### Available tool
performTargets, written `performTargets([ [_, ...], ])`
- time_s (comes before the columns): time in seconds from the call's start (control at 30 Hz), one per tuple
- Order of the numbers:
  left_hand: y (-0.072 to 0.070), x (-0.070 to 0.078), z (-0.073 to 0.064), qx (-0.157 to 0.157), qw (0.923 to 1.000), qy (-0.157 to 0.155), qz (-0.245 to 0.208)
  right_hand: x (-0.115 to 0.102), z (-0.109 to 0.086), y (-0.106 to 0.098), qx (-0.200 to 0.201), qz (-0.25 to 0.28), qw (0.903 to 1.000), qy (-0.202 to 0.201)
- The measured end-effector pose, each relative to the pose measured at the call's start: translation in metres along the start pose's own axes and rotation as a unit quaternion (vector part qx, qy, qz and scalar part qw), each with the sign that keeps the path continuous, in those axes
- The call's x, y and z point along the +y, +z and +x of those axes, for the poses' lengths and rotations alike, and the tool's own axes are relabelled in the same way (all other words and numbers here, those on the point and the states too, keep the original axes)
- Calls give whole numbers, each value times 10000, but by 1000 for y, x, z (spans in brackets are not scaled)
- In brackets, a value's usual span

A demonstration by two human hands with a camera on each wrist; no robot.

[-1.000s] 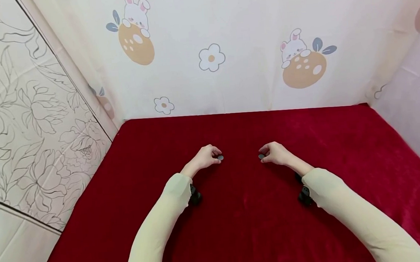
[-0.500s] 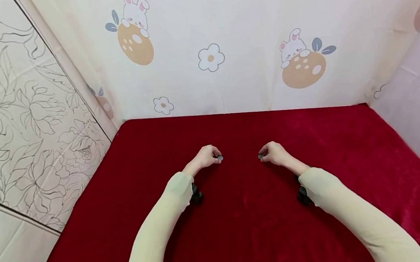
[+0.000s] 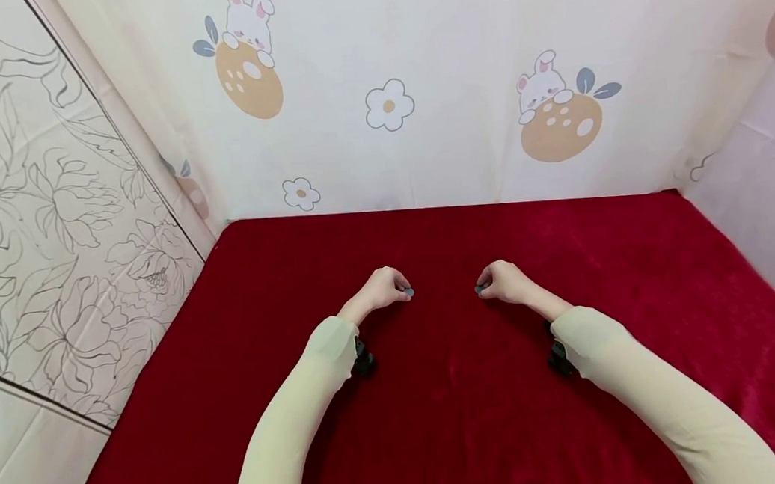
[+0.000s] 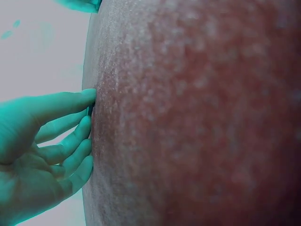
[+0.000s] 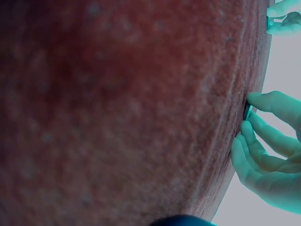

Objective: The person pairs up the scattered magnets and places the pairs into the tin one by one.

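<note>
My left hand is on the red cloth, left of the middle. Its thumb and fingertips pinch a small flat grey disc by the edge. Opposite it, my right hand pinches a similar small grey disc in the same way. Between the two discs lies a short stretch of bare cloth. In the left wrist view the left disc shows as a thin dark edge between thumb and finger, down at the cloth. The right wrist view shows the right disc slightly tilted at the fingertips. What the discs are cannot be told.
Red velvety cloth covers the table. A pale curtain with rabbits and flowers hangs behind its back edge. A flower-patterned panel borders the left side. Dark wrist cameras sit under both cuffs.
Both hands stay nearly in place. Their fingers have come down further over the discs, so less of each disc shows than before.
</note>
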State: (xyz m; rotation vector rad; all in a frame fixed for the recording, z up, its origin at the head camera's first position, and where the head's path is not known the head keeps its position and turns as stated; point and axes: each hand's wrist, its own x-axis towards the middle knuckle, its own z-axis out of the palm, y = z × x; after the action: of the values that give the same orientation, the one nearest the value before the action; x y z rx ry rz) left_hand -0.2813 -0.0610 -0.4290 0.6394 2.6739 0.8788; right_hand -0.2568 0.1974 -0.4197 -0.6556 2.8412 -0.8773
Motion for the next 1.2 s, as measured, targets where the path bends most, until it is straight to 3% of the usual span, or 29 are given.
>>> performTargets([
  [0.9, 15, 21, 12, -248, 9983, 484, 193, -18, 2, 4, -206, 170, 9995, -143],
  [1.2, 19, 32, 14, -360, 9985, 384, 170, -22, 6, 7, -260, 144, 9994, -165],
])
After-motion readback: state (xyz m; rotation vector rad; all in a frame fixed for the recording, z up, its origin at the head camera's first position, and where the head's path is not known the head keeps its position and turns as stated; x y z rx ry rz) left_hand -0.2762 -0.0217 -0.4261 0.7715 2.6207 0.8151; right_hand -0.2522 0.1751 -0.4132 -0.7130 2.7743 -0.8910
